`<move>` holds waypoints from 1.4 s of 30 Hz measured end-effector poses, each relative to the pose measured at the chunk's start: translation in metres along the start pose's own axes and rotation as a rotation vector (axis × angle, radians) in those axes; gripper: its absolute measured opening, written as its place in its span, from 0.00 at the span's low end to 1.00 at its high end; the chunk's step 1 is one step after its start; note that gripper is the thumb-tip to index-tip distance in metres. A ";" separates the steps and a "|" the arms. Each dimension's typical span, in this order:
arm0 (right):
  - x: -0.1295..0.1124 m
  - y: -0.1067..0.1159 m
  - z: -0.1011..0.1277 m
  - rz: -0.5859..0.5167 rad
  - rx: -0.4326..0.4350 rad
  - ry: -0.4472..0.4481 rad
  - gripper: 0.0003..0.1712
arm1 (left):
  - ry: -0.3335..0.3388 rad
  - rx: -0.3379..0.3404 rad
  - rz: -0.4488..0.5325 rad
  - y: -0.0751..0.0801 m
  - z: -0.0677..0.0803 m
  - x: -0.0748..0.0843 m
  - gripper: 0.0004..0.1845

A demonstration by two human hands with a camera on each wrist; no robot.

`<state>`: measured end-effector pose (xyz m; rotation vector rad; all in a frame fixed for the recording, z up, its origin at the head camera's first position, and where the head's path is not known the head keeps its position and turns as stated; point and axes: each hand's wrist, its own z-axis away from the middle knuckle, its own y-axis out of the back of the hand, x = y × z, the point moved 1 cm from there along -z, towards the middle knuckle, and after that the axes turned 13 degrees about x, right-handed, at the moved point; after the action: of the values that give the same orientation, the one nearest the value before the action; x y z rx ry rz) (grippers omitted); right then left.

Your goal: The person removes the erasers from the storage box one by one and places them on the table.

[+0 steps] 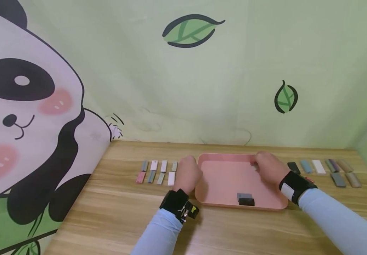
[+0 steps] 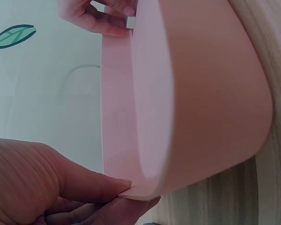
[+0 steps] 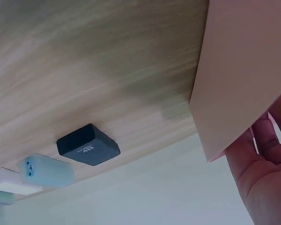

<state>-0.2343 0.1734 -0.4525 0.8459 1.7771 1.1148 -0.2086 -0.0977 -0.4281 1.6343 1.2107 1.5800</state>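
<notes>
A shallow pink tray (image 1: 225, 173) sits in the middle of the wooden table. My left hand (image 1: 188, 172) pinches its far left rim; in the left wrist view thumb and fingers (image 2: 110, 187) close on the tray's corner (image 2: 145, 185). My right hand (image 1: 264, 164) grips the far right rim, with a small pale block (image 2: 130, 22) at its fingertips. The right wrist view shows the tray wall (image 3: 243, 70) beside my palm (image 3: 264, 171). A grey eraser (image 1: 244, 195) and a black eraser (image 1: 246, 202) lie against the tray's near wall.
Two rows of small pastel erasers (image 1: 156, 171) lie left of the tray. Right of it lie a black eraser (image 1: 293, 168), a blue one (image 1: 306, 166), a white one (image 1: 318, 166) and several grey-brown ones (image 1: 341, 173). The wall stands close behind.
</notes>
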 end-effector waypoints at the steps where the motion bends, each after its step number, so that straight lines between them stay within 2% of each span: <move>1: 0.001 0.000 0.000 0.002 -0.003 0.001 0.06 | 0.000 0.001 0.000 0.000 0.000 0.000 0.02; 6: 0.004 -0.001 -0.002 0.013 -0.045 -0.022 0.06 | 0.006 0.005 0.008 -0.001 0.000 -0.001 0.03; 13: 0.000 0.002 0.002 -0.041 -0.100 -0.058 0.09 | 0.020 -0.003 0.013 -0.002 0.000 0.000 0.03; 23: -0.011 0.003 0.014 -0.028 -0.112 -0.055 0.08 | 0.020 -0.011 0.036 -0.004 0.000 0.002 0.03; 26: -0.012 0.009 0.015 -0.104 -0.118 -0.083 0.06 | 0.032 -0.019 0.045 -0.003 0.000 0.001 0.03; 29: -0.008 0.019 0.018 -0.186 -0.095 -0.138 0.06 | 0.035 -0.023 0.042 -0.002 0.001 0.000 0.03; 32: 0.004 0.030 0.022 -0.215 -0.047 -0.185 0.09 | 0.032 -0.022 0.039 -0.001 0.002 0.000 0.03; 38: 0.038 0.058 0.036 -0.152 0.100 -0.244 0.16 | 0.035 -0.024 0.038 -0.002 0.002 0.001 0.03; 42: 0.068 0.075 0.053 -0.068 0.154 -0.347 0.20 | 0.015 -0.015 0.021 -0.003 0.000 0.002 0.03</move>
<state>-0.2066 0.2776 -0.4164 0.9966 1.5989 0.7411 -0.2094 -0.0950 -0.4298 1.6337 1.1905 1.6125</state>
